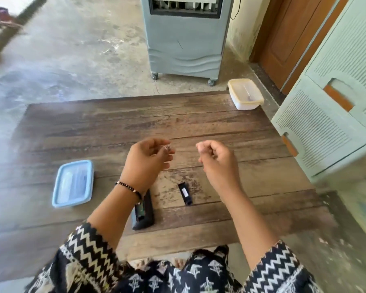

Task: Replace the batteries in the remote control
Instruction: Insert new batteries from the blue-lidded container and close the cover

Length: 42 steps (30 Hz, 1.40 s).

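Both hands hover above the wooden bench (199, 115), apart from each other and from everything lying on it. The left hand (146, 159) has its fingers loosely curled, with something small and pale at the fingertips (too blurred to tell what it is, or whether it is really pinched). The right hand (215, 157) has its fingers curled inward toward the palm; no object shows in it. The remote control (145, 212) lies on the bench beneath the left wrist, partly hidden by the forearm, its battery bay exposed and facing up. Its battery cover (185, 193) lies separately just to the right, between the 2 forearms. A blue-lidded container (73, 183) sits on the bench to the left of the remote control, and a white container with a yellowish lid (245, 94) rests at the far right corner. A beaded bracelet (129, 188) circles the left wrist.
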Motion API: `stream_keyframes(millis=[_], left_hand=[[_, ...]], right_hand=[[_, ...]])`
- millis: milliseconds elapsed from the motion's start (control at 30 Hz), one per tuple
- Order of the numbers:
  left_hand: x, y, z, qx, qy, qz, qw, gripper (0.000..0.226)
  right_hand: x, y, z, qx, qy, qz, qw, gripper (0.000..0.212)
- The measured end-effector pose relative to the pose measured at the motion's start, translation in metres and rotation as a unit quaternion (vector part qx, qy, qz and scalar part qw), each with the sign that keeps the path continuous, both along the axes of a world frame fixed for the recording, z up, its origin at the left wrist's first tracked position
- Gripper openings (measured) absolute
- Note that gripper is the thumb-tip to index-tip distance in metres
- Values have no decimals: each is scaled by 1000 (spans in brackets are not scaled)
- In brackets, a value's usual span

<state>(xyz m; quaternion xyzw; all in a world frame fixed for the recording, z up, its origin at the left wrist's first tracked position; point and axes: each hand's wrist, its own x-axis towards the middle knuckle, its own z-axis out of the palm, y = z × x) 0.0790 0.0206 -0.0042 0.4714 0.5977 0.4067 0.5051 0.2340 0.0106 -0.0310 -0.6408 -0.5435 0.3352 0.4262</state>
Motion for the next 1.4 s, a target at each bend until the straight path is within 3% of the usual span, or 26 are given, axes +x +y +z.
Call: stream_keyframes(millis=[233, 367, 467, 600, 700, 800, 900, 967, 1067, 1233, 1400], left_hand=[[-119, -84, -7, -3, 4, 116, 993, 18], [-168, -103, -17, -11, 83, 188, 979, 14], [-185, -103, -25, -51, 170, 167, 970, 41], [-190, -94, -31, -75, 144, 138, 977, 66], [-193, -93, -40, -60, 123, 124, 983, 55], [-195, -97, -46, -42, 95, 121, 987, 47], [-193, -103, -47, -18, 108, 100, 989, 42], [-194, -107, -47, 17, 194, 76, 978, 49], [-198, -106, -50, 69, 276, 49, 957, 80], [-201, -90, -62, 70, 269, -18, 960, 123], [-208, -93, -73, 104, 216, -31, 970, 125]], right_hand=[[-90, -57, -1, -43, 0, 78, 996, 18], [-142, -67, 0, -29, -30, 146, 988, 16], [-172, -65, 4, -21, -57, 177, 982, 16], [-194, -57, 2, -8, -132, 200, 971, 34], [-207, -51, -2, 21, -231, 250, 940, 46], [-215, -47, -12, 54, -360, 313, 877, 61], [-221, -43, -17, 93, -414, 304, 853, 59], [-224, -44, -19, 128, -411, 286, 856, 52], [-221, -49, -23, 149, -388, 276, 867, 47], [-213, -69, -18, 150, -365, 280, 875, 44], [-205, -77, -17, 138, -358, 291, 876, 47]])
